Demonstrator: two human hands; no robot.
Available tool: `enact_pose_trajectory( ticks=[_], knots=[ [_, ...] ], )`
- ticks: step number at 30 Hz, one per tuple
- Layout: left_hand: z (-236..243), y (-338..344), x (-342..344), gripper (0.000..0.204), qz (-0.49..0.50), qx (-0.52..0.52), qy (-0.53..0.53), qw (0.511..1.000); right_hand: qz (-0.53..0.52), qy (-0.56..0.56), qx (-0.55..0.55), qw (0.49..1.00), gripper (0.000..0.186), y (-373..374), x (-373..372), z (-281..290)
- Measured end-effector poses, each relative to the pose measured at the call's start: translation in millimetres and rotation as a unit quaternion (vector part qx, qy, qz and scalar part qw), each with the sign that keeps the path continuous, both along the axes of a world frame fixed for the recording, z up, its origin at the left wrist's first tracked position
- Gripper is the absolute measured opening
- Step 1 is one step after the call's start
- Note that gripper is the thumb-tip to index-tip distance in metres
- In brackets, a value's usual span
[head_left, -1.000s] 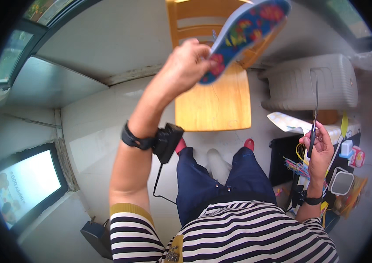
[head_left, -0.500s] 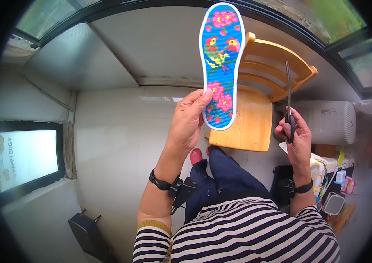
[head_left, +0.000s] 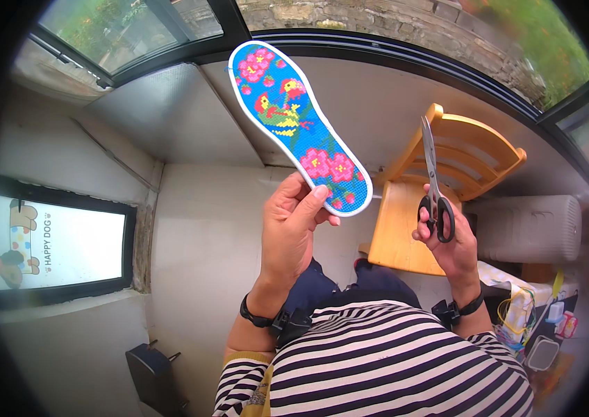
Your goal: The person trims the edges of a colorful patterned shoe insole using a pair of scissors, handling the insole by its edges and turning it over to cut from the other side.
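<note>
Pinched by its lower edge, an embroidered insole (head_left: 286, 115) is held up by my left hand (head_left: 293, 219). It is blue with a white rim, pink flowers and two birds, and it tilts with its top toward the left. A small bit of blue thread seems to stick out at its upper left edge. In my right hand (head_left: 453, 243) is a pair of scissors (head_left: 433, 181) with black handles. Its blades point up and look closed together. The scissors and the insole are apart.
A wooden chair (head_left: 405, 229) stands ahead to the right, partly behind the scissors. Beside it is a grey ribbed plastic box (head_left: 531, 226). At lower right, a cluttered surface holds cords and a small tray (head_left: 543, 353). A dark stool (head_left: 152, 375) lies at lower left. Windows run along the back.
The insole has moved left and lower and now leans to the left. The scissors have shifted left and turned, showing blades and handle loops more broadly. My view has also shifted.
</note>
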State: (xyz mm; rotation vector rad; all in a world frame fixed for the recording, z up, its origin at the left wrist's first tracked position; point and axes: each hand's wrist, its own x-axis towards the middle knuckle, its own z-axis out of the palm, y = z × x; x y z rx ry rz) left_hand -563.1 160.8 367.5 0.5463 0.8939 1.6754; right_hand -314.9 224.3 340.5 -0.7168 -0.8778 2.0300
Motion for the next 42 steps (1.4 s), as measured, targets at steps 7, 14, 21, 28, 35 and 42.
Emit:
enact_pose_trajectory(
  ticks=[7, 14, 21, 28, 35, 42],
  knots=[
    [4, 20, -37, 0.025, -0.108, -0.005, 0.075, 0.991, -0.006, 0.127, -0.042, 0.991, 0.050, 6, -58, -17],
    [11, 92, -41, 0.028, -0.269, 0.013, 0.021, 0.963, -0.187, -0.068, 0.106, 0.974, 0.056, 40, -116, 46],
    [29, 183, -6, 0.030, -0.326, 0.035, 0.042, 0.944, -0.296, -0.118, 0.214, 0.923, 0.053, 109, -90, 59],
    [50, 267, 14, 0.026, -0.349, 0.064, 0.074, 0.932, -0.321, -0.117, 0.242, 0.908, 0.050, 183, -74, 80],
    [64, 346, 21, 0.027, -0.431, 0.062, 0.058, 0.899, -0.351, -0.159, 0.231, 0.894, 0.045, 236, -61, 98],
    [57, 440, 34, 0.026, -0.463, 0.131, 0.024, 0.876, -0.424, -0.040, 0.140, 0.894, 0.048, 243, -36, 94]
  ],
)
